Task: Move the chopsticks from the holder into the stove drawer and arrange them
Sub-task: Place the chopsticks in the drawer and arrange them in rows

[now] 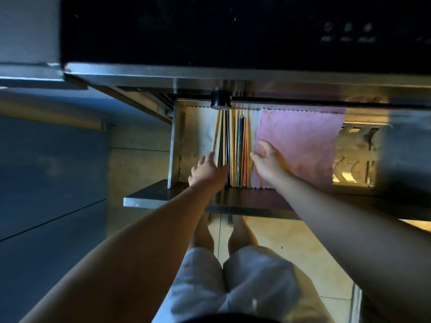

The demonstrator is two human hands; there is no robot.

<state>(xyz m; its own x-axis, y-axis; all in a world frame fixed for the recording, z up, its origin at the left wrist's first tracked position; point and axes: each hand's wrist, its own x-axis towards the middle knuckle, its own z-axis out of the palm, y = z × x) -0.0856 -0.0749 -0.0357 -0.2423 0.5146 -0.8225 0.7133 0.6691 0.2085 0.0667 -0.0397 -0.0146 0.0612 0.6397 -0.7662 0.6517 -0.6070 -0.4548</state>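
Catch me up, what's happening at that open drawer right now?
A person stands over the pulled-out stove drawer, both bare arms reaching in. A bundle of coloured chopsticks already lies lengthwise in the drawer, between a white liner and a pink cloth. The left hand rests open against the bundle's left side, and the right hand is open on its right, over the cloth's edge. Neither hand grips anything; they look to be squaring the chopsticks together. No holder is in view.

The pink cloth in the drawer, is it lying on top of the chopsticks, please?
No, the pink cloth lies flat beside the chopsticks, to their right, leaving them uncovered.
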